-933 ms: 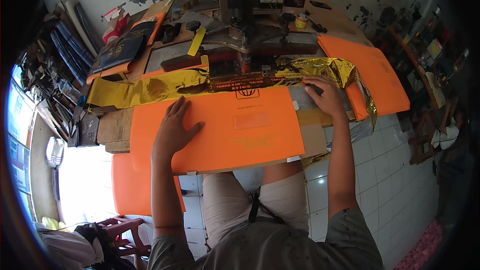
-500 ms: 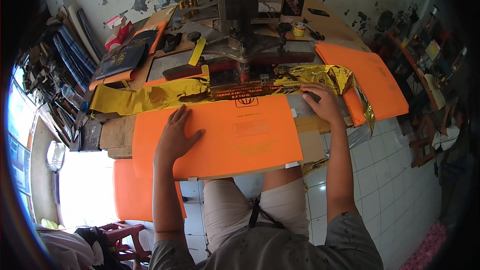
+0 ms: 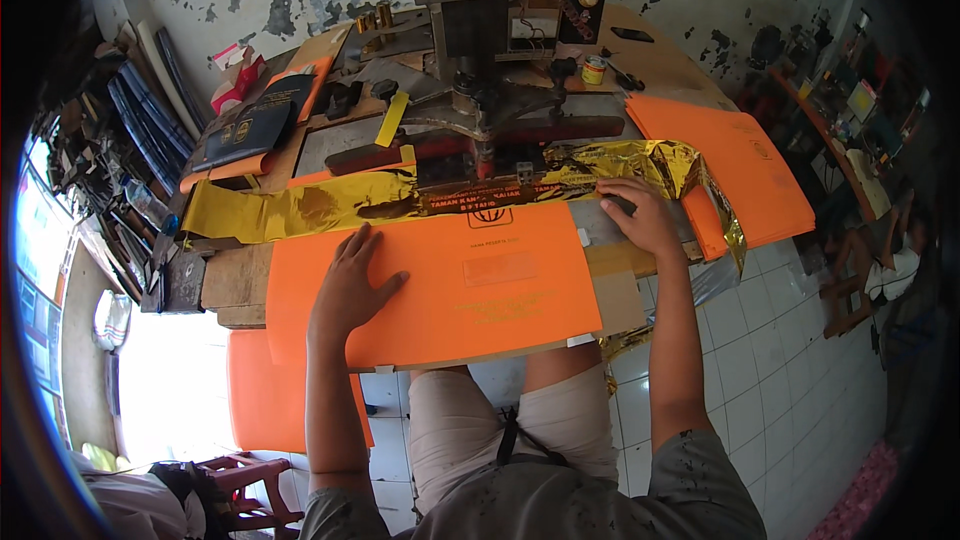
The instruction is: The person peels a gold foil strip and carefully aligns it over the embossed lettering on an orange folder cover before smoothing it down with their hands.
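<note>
Foil [image 3: 300, 208] in a wrinkled gold band runs across the middle of the head view, passing below the press [image 3: 480, 117] at upper centre and drooping across the left edge of the orange stack [image 3: 750, 175] at the right. Just under the band, in the centre of the frame, the orange folder [image 3: 430, 305] lies flat, its upper part covered by the foil and gold print showing on its right half. The person's left hand [image 3: 350, 290] rests on the folder left of centre, its grip wide open, fingers pointing up toward the foil, thumb out, with hold of nothing. The right hand [image 3: 645, 225], right of centre, has bent fingers at the foil's lower edge and the thumb apart from them; whether that grip pinches the foil, one cannot tell. A small tin [image 3: 593, 70] stands on the tabletop [image 3: 690, 68] at upper right. The step in hand seems to be steadying folder and foil at the press; the next move would call for the folder lying flat, the band smooth over it, and fingers clear of the press.
</note>
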### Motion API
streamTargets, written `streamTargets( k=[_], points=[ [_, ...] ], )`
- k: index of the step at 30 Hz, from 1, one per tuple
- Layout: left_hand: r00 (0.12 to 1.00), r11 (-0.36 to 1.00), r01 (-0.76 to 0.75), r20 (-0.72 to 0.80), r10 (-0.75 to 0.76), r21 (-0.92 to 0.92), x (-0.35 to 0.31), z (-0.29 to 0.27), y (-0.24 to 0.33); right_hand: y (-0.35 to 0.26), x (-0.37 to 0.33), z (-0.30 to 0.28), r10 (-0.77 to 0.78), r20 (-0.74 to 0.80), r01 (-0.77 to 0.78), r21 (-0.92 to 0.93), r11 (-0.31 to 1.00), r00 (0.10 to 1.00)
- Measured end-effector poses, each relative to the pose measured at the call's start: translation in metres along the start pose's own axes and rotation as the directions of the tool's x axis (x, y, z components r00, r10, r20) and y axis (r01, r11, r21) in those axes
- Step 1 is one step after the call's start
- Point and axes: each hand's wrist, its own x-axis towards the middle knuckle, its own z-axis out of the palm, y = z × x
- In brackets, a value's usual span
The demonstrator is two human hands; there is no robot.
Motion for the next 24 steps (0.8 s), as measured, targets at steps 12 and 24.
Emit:
streamTargets(
  k=[12, 24],
  points=[
    [1.0, 1.0, 0.014, 0.011, -0.014, 0.002, 0.001, -0.003, 0.002, 0.0, 0.002, -0.001, 0.001, 0.014, -0.001, -0.006, 1.0, 1.0],
    [1.0, 1.0, -0.005, -0.005, 0.005, 0.004, 0.0, 0.002, -0.004, -0.01, 0.002, -0.005, 0.0, 0.035, 0.001, -0.012, 1.0, 0.999]
  ],
)
